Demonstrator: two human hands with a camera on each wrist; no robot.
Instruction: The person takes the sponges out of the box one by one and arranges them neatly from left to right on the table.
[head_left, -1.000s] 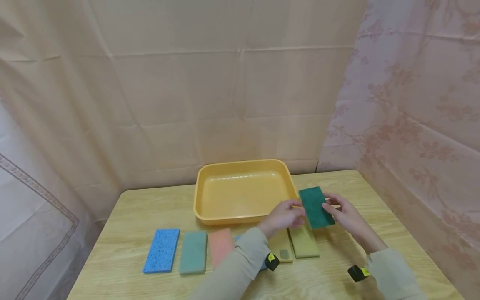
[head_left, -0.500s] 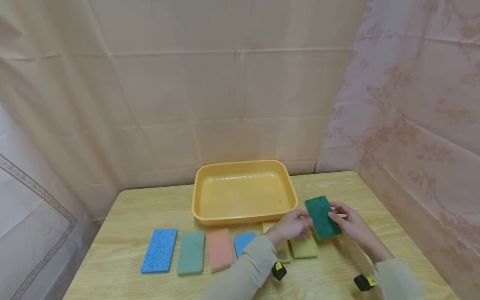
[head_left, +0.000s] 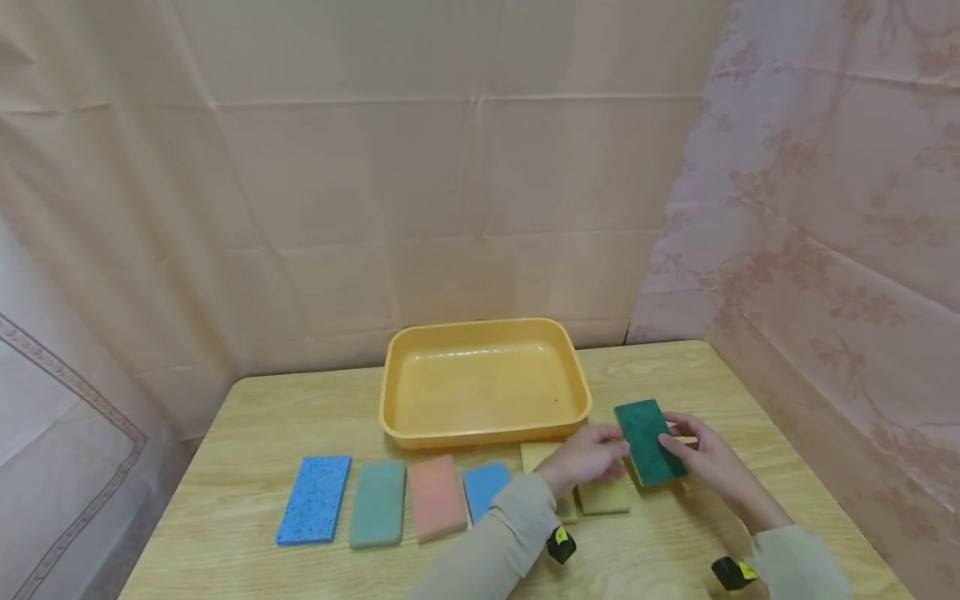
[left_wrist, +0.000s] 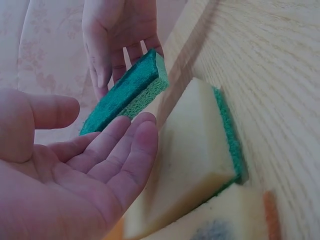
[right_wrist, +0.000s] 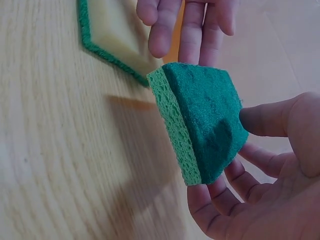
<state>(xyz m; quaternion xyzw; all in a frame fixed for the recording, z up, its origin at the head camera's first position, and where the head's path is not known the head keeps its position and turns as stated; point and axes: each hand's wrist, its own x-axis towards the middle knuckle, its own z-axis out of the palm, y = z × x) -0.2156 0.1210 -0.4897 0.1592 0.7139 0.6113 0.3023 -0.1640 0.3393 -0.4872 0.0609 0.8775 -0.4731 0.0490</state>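
My right hand (head_left: 708, 458) holds a green scouring sponge (right_wrist: 207, 112) above the table, thumb on its dark scrubbing face and fingers beneath. Its lighter porous side shows along one edge. My left hand (head_left: 588, 458) hovers just left of it, palm up and fingers loosely extended in the left wrist view; whether the fingertips touch the sponge I cannot tell. Under that hand lie a yellow sponge with a green backing (left_wrist: 187, 140) and a cream sponge with a dark round mark (left_wrist: 215, 220), both partly hidden in the head view.
A yellow tray (head_left: 480, 437) stands at the back of the wooden table (head_left: 300, 408). Along the front lie a speckled blue sponge (head_left: 315, 500), a grey-green sponge (head_left: 377, 504), a pink sponge (head_left: 437, 498) and a blue sponge (head_left: 483, 485) partly behind the left sleeve.
The right hand has brought the green sponge lower and slightly right, nearer the table. My left hand has followed the same way, uncovering more of the pink and blue sponges.
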